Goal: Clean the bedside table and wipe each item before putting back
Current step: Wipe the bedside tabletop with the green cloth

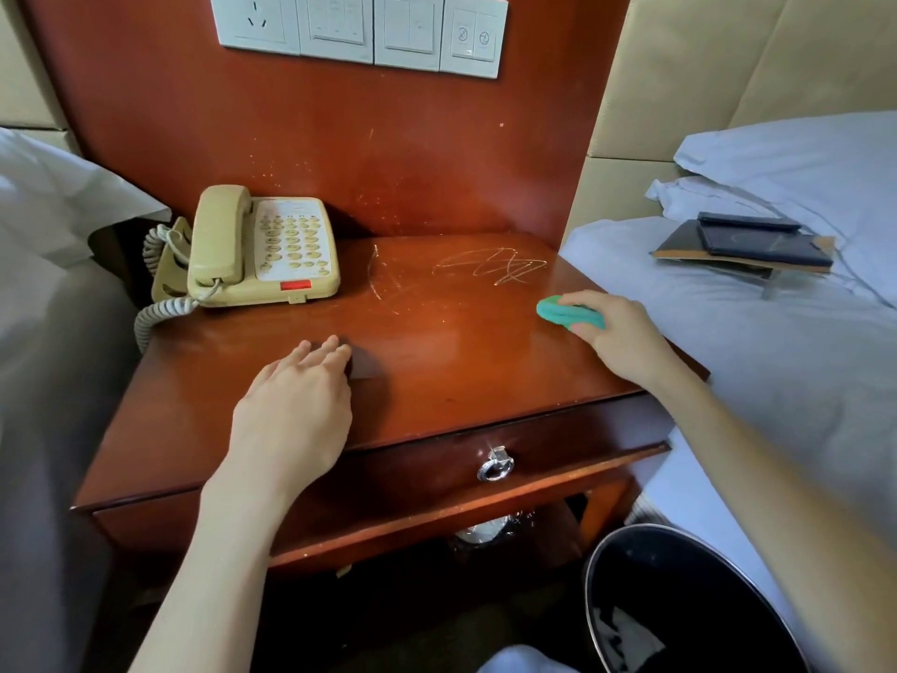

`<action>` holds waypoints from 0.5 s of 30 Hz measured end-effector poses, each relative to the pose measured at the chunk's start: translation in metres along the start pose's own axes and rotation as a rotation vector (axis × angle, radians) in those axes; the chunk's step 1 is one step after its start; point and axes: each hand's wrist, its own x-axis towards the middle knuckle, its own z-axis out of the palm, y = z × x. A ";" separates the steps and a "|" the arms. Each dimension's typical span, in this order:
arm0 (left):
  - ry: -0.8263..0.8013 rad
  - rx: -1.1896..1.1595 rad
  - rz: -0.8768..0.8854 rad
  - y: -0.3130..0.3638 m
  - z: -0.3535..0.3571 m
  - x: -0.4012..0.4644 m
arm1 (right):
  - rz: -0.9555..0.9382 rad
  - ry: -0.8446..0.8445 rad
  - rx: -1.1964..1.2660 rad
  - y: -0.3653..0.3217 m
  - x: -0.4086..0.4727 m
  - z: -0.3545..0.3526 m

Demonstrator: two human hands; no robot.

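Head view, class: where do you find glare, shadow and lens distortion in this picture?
Head view: glare lies on the tabletop near the right hand holding the cloth; a dark shadow sits just beyond the left hand; the wide lens bends the switch panel and the bin rim; the frame edges look soft.

Two bare forearms reach forward. The left hand (296, 400) lies palm down, fingers straight and together. The right hand (616, 332) extends farther right, fingers curled, gripping something.

Green cloth (558, 310) — beige telephone (264, 247)
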 end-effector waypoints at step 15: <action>-0.001 0.019 0.005 -0.016 -0.003 0.015 | 0.313 0.173 -0.167 0.016 0.119 0.035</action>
